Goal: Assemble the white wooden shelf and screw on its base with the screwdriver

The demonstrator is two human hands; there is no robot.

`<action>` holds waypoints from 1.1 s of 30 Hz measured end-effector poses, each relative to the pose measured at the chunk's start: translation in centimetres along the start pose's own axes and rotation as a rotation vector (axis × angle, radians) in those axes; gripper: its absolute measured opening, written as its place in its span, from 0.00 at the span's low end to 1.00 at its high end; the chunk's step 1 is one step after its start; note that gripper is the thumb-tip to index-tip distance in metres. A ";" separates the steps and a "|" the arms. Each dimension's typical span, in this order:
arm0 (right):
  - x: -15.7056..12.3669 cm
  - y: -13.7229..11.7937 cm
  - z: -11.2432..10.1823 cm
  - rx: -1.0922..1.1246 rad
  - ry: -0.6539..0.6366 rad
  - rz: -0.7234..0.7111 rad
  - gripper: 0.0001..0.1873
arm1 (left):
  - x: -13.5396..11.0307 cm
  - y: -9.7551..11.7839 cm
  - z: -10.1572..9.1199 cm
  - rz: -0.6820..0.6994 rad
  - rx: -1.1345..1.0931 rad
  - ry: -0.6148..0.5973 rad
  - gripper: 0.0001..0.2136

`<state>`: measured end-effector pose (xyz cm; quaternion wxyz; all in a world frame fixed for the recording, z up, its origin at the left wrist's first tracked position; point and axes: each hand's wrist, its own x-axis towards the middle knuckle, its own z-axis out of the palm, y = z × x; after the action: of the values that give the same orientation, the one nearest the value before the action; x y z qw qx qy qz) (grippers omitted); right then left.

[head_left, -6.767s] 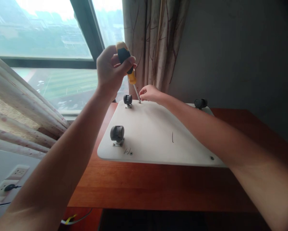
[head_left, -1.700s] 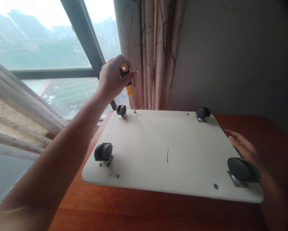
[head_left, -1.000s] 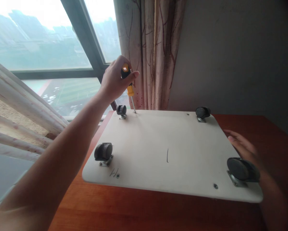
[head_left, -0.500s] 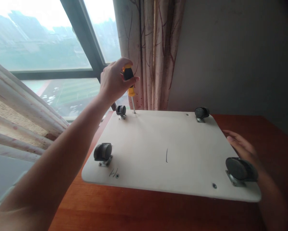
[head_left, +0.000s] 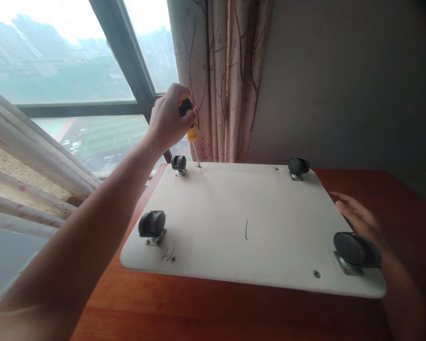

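Observation:
A yellow-and-black screwdriver (head_left: 192, 135) is gripped in my left hand (head_left: 172, 113), fingers and thumb wrapped round its handle. It leans slightly, its metal tip on a screw at the far left edge of a white board (head_left: 216, 203). My right hand (head_left: 357, 213) holds the board's right edge, with its fingertips partly hidden behind that edge. Black casters stand wheels-up near the board's corners: far left (head_left: 178, 163), near left (head_left: 152, 224), far right (head_left: 298, 166) and near right (head_left: 355, 248). Other screws show at the near left (head_left: 173, 259), near right (head_left: 317, 274) and far right (head_left: 277, 169).
Beneath the board is a reddish-brown wooden table (head_left: 156, 303). A window (head_left: 92, 109) and a patterned curtain (head_left: 223, 85) stand behind on the left, with another curtain (head_left: 24, 184) nearer. A grey wall (head_left: 333, 85) rises at the back right.
My left hand has turned and shifted slightly left with the screwdriver handle, which tilts a little more. The tip stays on the same screw. My right hand and the board look unmoved.

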<state>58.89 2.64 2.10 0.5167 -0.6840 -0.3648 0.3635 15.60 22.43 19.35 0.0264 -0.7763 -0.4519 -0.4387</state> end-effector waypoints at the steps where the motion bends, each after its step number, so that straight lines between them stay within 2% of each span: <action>1: 0.0 0.0 0.0 0.000 -0.002 0.002 0.28 | 0.0 0.0 0.0 -0.012 0.004 0.006 0.15; 6: 0.0 0.0 0.1 -0.003 -0.001 -0.001 0.28 | -0.1 0.5 -0.3 -0.064 0.078 0.035 0.14; 12: 0.2 0.0 0.2 0.007 0.000 -0.012 0.29 | 0.0 -0.3 0.0 -0.034 -0.071 -0.032 0.18; 18: 0.0 -0.2 0.3 0.027 0.012 0.006 0.29 | -0.2 -0.3 -0.1 -0.004 -0.003 -0.022 0.18; 21: 0.0 -0.3 0.3 0.022 0.012 0.005 0.29 | -0.2 0.0 -0.1 -0.024 -0.050 -0.081 0.22; 24: 0.2 -0.1 0.2 0.014 0.013 0.010 0.30 | -0.4 0.3 -0.1 -0.038 -0.085 -0.070 0.21; 28: 0.4 0.2 0.1 0.004 0.014 -0.011 0.29 | -0.7 1.1 -0.5 -0.095 0.018 -0.060 0.18; 33: 0.8 1.0 -0.2 0.015 -0.008 -0.011 0.29 | -0.3 1.3 -0.7 -0.114 0.034 -0.046 0.24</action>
<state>59.58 3.03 1.09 0.5224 -0.6766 -0.3680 0.3659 16.05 21.15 20.00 0.0043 -0.7587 -0.5033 -0.4136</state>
